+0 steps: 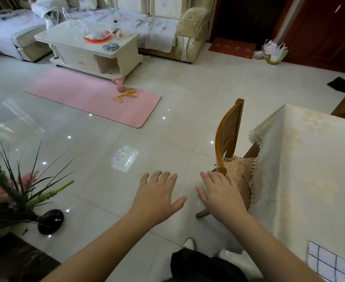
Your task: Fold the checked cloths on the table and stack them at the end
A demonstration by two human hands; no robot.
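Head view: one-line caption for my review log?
Both hands, left and right, open over the floor; checked cloth untouched on the table.

Looked like a home to me, open living/dining room. I saw a pale sofa (126, 19) with floral covers along the far wall and a cream coffee table (90, 49) in front of it, cluttered on top. Pink exercise mat (94, 98) lay on glossy floor tiles (167, 139), small pink kettlebell (120, 84) at its edge beside the coffee table. A dining table (310, 169) under a cream lace-edged tablecloth sat at my right, wooden chair (228, 135) with a cushion pushed in at it. Red doormat (232, 47) lay at a dark doorway, bags beside it. Potted plant (10, 190) with pink flowers stood lower left.
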